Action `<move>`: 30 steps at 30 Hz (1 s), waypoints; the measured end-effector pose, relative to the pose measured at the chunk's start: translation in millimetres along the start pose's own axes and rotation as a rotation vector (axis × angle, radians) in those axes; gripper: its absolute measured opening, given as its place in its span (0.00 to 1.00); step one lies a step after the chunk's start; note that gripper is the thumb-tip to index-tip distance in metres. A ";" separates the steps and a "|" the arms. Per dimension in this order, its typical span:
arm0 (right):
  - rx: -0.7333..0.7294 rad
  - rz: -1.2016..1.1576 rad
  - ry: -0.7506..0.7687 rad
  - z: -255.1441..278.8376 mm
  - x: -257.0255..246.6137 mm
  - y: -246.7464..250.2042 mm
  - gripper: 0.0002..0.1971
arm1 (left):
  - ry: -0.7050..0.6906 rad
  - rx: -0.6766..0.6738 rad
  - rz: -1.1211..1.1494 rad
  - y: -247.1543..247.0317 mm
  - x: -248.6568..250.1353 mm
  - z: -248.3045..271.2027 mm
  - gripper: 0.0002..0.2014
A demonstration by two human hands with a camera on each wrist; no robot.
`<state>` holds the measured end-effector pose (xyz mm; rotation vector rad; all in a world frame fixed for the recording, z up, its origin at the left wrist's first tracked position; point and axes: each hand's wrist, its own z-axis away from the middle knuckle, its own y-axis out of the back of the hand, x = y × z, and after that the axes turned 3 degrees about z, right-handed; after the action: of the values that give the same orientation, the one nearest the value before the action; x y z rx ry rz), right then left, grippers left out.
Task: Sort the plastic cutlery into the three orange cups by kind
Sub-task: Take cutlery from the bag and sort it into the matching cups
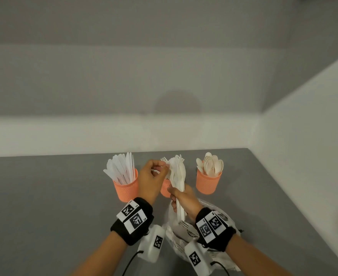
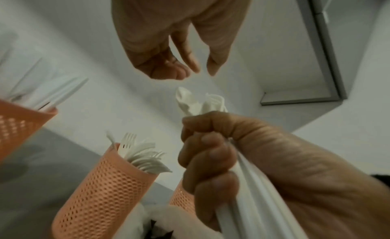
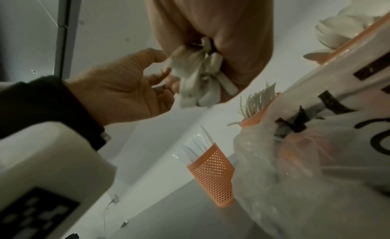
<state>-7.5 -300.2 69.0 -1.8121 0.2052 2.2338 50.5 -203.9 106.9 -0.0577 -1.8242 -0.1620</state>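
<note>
— What is your right hand [image 1: 186,200] doing?

— It is gripping a bundle of forks [image 1: 178,176] by the handles, my fingers [image 2: 209,152] curling tightly round them. I am holding the bundle upright just in front of the middle cup [image 1: 165,189], and the fork heads are rising above its rim.

— And your left hand [image 1: 151,178]?

— It is hovering over the middle cup at the top of the bundle. Its fingers [image 2: 190,59] are curling loosely, thumb and forefinger standing narrowly apart, the tips touching the fork heads without closing round one.

— Where is the rest of the cutlery sitting?

— More forks are standing in the middle cup. Knives are filling the cup [image 1: 126,189] to its left, spoons the cup [image 1: 208,183] to its right. A clear plastic bag [image 1: 176,236] is lying on the desk [image 1: 44,196] in front of the middle cup, under my right wrist, with a fork showing inside.
</note>
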 end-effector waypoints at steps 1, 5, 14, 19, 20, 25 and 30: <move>-0.005 0.023 0.017 0.5 -0.2 -0.3 0.06 | -0.011 -0.030 -0.038 -0.6 0.2 0.7 0.03; -0.051 0.080 0.076 5.3 -2.1 -6.5 0.11 | 0.047 -0.103 -0.116 -4.7 -5.1 3.1 0.03; -0.102 -0.091 0.017 9.9 -2.3 1.5 0.09 | 0.101 -0.034 -0.062 -5.3 2.1 3.1 0.07; -0.081 -0.194 -0.012 13.1 -8.5 5.1 0.08 | 0.123 0.014 0.214 -1.2 16.8 4.0 0.09; -0.073 -0.216 -0.023 12.6 -8.5 6.1 0.09 | 0.121 0.051 0.258 0.2 18.0 2.4 0.09; -0.060 -0.295 -0.054 12.2 -4.8 13.9 0.08 | 0.155 0.221 0.326 9.7 23.7 -9.1 0.08; -0.161 -0.291 -0.094 17.1 -10.2 10.6 0.04 | 0.148 -0.085 0.101 9.0 18.4 4.0 0.09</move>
<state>-24.7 -306.9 82.0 -1.6814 -0.2482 2.1706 43.0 -195.3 124.4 -0.1929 -1.6625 -0.1676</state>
